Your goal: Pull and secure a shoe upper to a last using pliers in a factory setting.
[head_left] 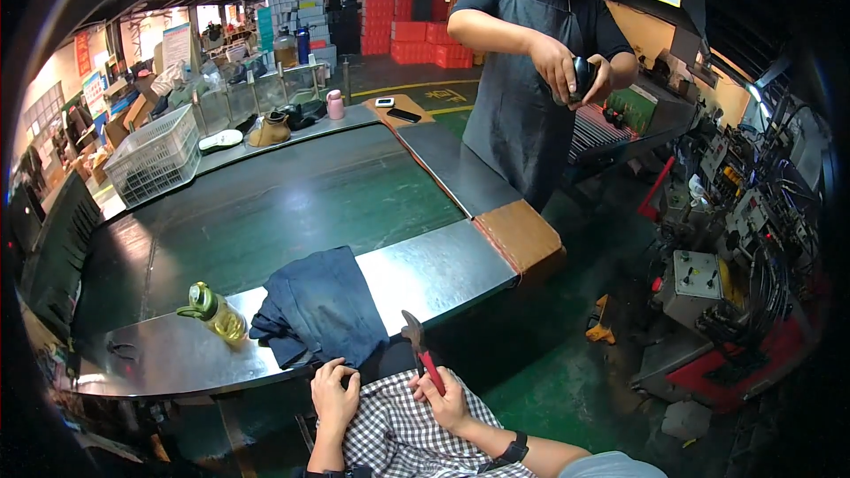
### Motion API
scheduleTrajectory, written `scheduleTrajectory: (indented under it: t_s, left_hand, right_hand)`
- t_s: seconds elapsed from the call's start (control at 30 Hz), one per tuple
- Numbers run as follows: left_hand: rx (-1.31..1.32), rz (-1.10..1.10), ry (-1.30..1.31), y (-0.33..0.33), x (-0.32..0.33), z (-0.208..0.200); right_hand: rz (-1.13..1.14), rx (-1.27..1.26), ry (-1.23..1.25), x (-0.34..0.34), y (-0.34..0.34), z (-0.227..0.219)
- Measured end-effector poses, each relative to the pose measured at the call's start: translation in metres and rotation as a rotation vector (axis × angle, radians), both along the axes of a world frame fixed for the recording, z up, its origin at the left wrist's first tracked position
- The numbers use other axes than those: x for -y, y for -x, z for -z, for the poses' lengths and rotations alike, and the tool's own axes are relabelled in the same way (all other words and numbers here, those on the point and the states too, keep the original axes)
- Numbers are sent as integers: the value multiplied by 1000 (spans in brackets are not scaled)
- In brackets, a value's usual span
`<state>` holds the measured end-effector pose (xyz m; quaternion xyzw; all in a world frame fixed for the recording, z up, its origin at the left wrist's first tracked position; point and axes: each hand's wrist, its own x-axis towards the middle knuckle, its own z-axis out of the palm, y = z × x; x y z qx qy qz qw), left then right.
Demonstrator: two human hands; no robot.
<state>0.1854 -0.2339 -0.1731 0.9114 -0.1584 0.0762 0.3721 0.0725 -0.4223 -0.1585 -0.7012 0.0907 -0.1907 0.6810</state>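
Note:
My right hand (449, 403) is closed round the red handles of a pair of pincers (428, 361). Their metal jaws point up, just off the table's front edge. My left hand (336, 398) is beside the checked black-and-white cloth (390, 416) over my lap, close to the table edge. Its fingers are loosely curved and apart, and nothing shows in them. Ahead of it a crumpled dark blue cloth (320, 305) lies on the metal tabletop (434, 274). A yellow-green drink bottle (221, 314) with a green lid stands left of the cloth.
Across the table a person in a dark apron (531, 80) holds a dark shoe-like object (580, 80). A grey plastic crate (155, 159), shoes (268, 130), a pink bottle (335, 104) and phones (404, 115) line the far ledge. Machinery (708, 274) with cables fills the right.

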Motion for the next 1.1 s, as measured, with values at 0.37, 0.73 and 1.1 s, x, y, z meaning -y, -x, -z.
scheduleTrajectory:
  t_s: [0.37,0.73,1.1]
  left_hand:
    - [5,-3,12,2,-1,-3]
    - [7,-4,29,1,-1,-2]
    - [3,-10,37,3,-1,-6]
  right_hand:
    - [9,13,-31,-1,2,2]
    - [-13,-1,-7,1,2,2]
    - [-6,3,3,-1,1,0]
